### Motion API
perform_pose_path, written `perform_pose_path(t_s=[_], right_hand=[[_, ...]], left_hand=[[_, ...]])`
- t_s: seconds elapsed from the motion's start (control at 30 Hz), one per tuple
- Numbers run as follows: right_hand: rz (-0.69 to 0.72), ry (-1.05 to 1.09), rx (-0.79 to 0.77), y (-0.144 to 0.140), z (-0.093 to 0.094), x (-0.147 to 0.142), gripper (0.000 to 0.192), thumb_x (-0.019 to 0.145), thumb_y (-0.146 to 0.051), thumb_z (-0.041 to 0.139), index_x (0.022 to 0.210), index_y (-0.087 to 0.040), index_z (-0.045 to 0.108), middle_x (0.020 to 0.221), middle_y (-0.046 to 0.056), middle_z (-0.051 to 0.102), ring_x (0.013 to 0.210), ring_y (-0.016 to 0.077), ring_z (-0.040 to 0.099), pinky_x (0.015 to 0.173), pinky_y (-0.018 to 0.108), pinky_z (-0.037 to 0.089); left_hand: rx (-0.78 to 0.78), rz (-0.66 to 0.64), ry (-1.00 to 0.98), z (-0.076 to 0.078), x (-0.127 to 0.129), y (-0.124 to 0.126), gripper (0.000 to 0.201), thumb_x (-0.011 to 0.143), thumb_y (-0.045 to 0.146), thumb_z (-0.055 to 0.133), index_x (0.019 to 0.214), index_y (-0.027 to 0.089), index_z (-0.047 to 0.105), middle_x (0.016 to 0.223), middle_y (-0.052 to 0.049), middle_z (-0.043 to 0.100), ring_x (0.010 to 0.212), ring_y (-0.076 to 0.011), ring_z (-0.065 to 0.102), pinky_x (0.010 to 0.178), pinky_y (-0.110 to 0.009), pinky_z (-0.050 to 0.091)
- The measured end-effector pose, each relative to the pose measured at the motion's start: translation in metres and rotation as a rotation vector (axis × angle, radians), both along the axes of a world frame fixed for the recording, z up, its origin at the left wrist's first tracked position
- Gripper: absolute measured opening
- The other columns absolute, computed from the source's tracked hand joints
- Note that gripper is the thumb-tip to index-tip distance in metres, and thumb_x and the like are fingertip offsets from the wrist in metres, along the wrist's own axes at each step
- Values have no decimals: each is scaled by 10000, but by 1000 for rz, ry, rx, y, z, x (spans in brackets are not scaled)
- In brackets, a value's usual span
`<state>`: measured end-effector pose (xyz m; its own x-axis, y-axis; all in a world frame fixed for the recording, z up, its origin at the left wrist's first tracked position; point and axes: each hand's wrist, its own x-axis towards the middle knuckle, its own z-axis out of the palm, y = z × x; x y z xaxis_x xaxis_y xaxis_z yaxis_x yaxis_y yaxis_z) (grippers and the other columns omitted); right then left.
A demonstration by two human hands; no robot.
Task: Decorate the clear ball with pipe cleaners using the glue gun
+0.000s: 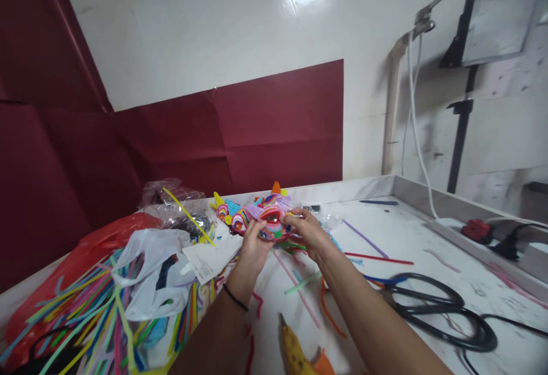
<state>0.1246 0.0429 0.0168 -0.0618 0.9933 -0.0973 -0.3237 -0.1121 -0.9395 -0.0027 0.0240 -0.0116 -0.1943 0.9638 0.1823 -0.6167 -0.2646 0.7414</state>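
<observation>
Between my two hands is a multicoloured craft piece made of coiled pipe cleaners [274, 228], with a shiny red oval at its front. My left hand [254, 245] grips its lower left edge, thumb on the front. On its right side, the fingers of my right hand [309, 231] are closed against the edge. Similar coiled pieces with yellow and blue points [229, 210] sit just behind and to the left; whether they are joined to it I cannot tell. Below my hands lies a yellow glue gun [295, 349], nozzle pointing away from me.
Loose pipe cleaners [92, 312] heap at the left, with a white plastic bag [149, 301], a red bag [103, 235] and paper [212, 258]. Black-handled scissors [445, 309] lie right. A power strip [454, 229] runs along the raised right edge; several single pipe cleaners [381, 258] are scattered.
</observation>
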Motion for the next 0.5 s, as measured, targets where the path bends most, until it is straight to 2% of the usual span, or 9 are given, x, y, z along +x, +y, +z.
perform_pose_path(t_s=[0.33, 0.5], right_hand=[[-3, -2, -2, 0, 0, -1, 442, 607, -190, 764, 976, -238, 526, 696, -43, 615, 604, 153, 581, 547, 270, 478], [-10, -1, -5, -1, 1, -1, 450, 580, -189, 782, 951, -246, 533, 681, -46, 599, 596, 159, 572, 530, 268, 461]], left_hand=[[14, -34, 26, 5, 4, -5, 239, 630, 199, 771, 832, 205, 644, 798, -19, 728, 947, -273, 718, 885, -402, 547], [20, -21, 35, 4, 3, -5, 261, 641, 193, 765, 875, 204, 650, 855, -33, 730, 983, -273, 704, 882, -393, 539]])
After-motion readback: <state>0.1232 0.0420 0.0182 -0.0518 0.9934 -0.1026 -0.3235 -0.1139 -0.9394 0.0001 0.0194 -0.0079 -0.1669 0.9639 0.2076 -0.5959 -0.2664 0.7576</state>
